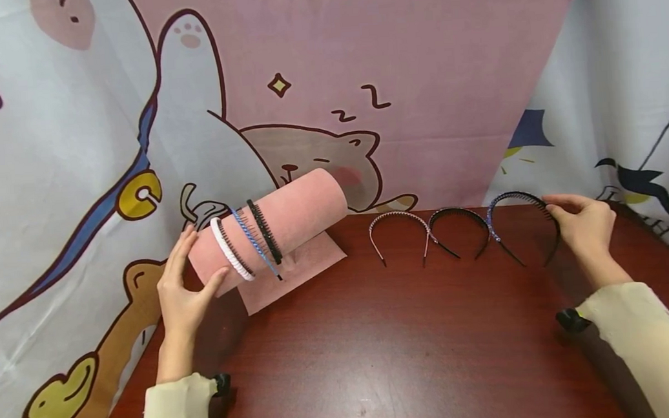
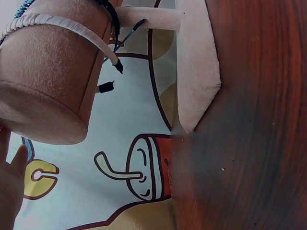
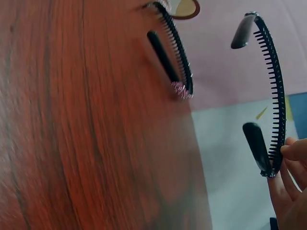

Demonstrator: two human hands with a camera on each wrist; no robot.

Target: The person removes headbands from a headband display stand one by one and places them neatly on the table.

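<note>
In the head view a pink plush headband stand [image 1: 305,204] lies at a slant, with a white headband [image 1: 225,249], a blue headband [image 1: 249,237] and a black headband [image 1: 263,230] around its roll. My left hand [image 1: 177,297] grips the roll's left end, thumb in front and fingers behind. On the right, my right hand [image 1: 589,227] pinches one side of a dark toothed headband with blue glitter [image 1: 514,195]. The right wrist view shows this headband [image 3: 274,72] raised, its two ends pointing left.
A pinkish headband [image 1: 396,214] and a black headband [image 1: 457,211] stand in a row along the back of the brown table [image 1: 391,347]. The stand's flat base [image 1: 293,280] rests on the table. Behind hangs a cartoon-printed cloth [image 1: 416,48].
</note>
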